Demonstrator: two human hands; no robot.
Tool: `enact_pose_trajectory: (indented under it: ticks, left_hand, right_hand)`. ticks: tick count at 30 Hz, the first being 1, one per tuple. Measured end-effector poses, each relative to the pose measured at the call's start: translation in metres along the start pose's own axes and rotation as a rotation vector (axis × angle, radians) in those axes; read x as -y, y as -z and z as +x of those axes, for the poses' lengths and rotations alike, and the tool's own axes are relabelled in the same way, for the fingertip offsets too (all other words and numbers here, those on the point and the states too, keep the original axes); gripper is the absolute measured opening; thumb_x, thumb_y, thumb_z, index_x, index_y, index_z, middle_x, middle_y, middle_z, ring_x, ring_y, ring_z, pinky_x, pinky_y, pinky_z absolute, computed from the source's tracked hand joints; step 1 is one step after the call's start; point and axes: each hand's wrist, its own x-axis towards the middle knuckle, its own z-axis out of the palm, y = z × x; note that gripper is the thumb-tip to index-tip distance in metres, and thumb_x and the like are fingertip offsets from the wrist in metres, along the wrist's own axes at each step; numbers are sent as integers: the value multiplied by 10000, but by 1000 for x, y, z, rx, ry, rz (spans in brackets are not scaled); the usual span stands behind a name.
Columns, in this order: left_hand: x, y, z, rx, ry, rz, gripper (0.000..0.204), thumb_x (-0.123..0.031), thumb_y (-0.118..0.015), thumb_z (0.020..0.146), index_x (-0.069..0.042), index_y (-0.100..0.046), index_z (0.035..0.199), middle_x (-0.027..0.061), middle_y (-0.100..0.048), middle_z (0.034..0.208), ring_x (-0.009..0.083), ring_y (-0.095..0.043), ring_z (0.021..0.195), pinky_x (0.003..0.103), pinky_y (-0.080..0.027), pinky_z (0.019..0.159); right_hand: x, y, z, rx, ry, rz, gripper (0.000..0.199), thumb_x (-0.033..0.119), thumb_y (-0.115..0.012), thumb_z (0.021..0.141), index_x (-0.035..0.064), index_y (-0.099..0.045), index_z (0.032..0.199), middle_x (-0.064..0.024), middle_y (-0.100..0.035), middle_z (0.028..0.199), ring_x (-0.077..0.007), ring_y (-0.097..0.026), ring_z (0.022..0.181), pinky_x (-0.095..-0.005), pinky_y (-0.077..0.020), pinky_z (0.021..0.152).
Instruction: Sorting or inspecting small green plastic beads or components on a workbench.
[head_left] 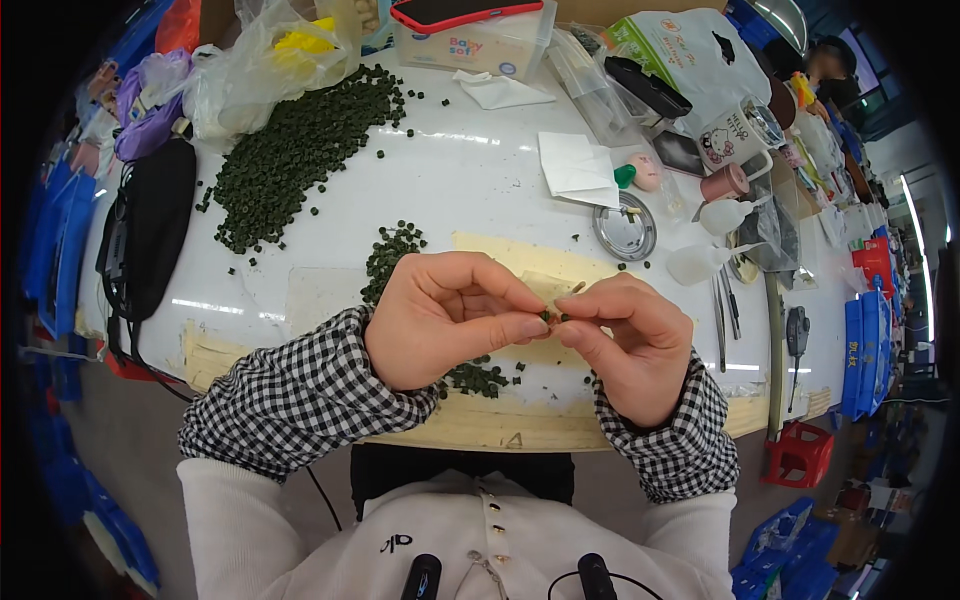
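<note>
My left hand (435,318) is closed, thumb and forefinger pinching a small dark green piece (545,314) over the table. Close against it, my right hand (637,335) pinches another tiny dark green piece (565,317). A thin brownish tip (577,288) sticks up above the right fingers; its kind is too small to tell. Beneath the hands lies a pale yellow sheet (478,242). Around my left hand are a small heap of dark green pieces (388,258) and more loose pieces (476,378), partly hidden by the hand and wrist.
A large heap of dark green pieces (290,160) spreads across the table's left. To the right lie a round metal lid (625,236), white squeeze bottles (697,263), tweezers (719,335) and a white mug (733,135). A black pouch (165,225) rests at the left edge.
</note>
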Motion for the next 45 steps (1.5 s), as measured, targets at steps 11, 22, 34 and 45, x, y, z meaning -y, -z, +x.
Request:
enact_pose_trajectory:
  ticks: [11, 22, 34, 45]
  left_hand:
    - [0, -2, 2, -41, -14, -39, 121, 90, -657, 839, 45, -631, 948, 129, -687, 929, 150, -675, 873, 251, -554, 788]
    - [-1, -3, 1, -62, 2, -27, 120, 79, -641, 856, 45, -609, 966, 135, -684, 924, 156, -677, 871, 265, -559, 793]
    - [0, -2, 0, -61, -55, 6, 123, 84, -638, 858, 48, -616, 974, 136, -687, 926, 161, -679, 874, 264, -556, 798]
    - [-2, 3, 2, -114, -271, 419, 156, 104, -643, 840, 39, -667, 979, 138, -676, 936, 171, -655, 887, 274, -531, 782]
  right_hand:
    - [-6, -14, -7, -32, -120, 161, 260, -46, -650, 860, -4, -671, 1115, -70, -580, 986, -117, -581, 894, -231, -484, 755]
    - [-12, -14, -8, -21, -165, 318, 276, -78, -631, 863, -9, -659, 1129, -58, -555, 1029, -117, -582, 941, -225, -489, 826]
    - [-4, -15, -6, -43, -197, 307, 268, -81, -624, 868, -14, -664, 1124, -77, -577, 1065, -133, -593, 980, -228, -489, 830]
    - [-4, -15, -6, -34, -90, 69, 266, -50, -629, 871, 7, -669, 1128, -112, -618, 1048, -150, -620, 934, -239, -500, 800]
